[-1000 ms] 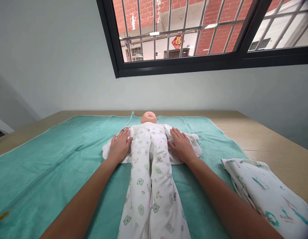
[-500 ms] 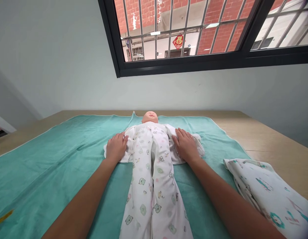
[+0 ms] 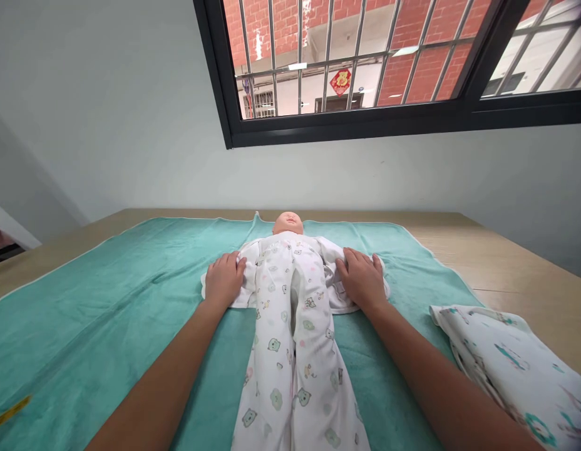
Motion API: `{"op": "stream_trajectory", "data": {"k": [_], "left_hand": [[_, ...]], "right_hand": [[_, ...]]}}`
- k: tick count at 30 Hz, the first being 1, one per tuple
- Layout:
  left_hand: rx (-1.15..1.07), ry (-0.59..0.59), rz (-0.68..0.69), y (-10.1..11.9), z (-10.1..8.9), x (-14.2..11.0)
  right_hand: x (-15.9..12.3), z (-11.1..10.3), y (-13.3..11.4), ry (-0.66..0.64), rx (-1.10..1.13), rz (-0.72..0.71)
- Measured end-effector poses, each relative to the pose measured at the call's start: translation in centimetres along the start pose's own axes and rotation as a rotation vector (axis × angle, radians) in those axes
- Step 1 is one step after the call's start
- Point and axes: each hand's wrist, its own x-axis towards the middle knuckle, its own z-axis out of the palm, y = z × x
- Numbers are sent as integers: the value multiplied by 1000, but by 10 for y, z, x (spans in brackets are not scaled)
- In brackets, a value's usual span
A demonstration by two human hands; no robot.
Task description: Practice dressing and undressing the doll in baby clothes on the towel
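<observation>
A baby doll lies on its back at the middle, its head toward the wall. White baby trousers printed with small animals lie lengthwise over its front, the legs running toward me. Under them spreads a white baby shirt with its sleeves out to both sides. My left hand rests palm down on the left sleeve, thumb apart from the bent fingers. On the right sleeve lies my right hand, also palm down with the thumb apart. Cloth under both palms is hidden.
A teal blanket covers much of the wooden table. At the right lies a folded white printed cloth. A yellow strip shows at the lower left. Behind are a wall and a barred window.
Both hands have slid outward along the sleeves, away from the trousers, and their fingers are more bent. The view has shifted slightly, so the scene sits further right.
</observation>
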Motion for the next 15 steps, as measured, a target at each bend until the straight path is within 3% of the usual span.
{"op": "stream_trajectory", "data": {"k": [4,7,11,15], "left_hand": [[1,27,9,0,3,-1],[24,47,35,0,5,-1],[39,48,43,0,7,0],[11,52,30,1,5,0]], "right_hand": [[2,-8,-4,120,134,-50],[9,-23,-29,145,355,-117],[33,-32,-92,-76,492,-196],[76,-19,-153,-412,228,-412]]}}
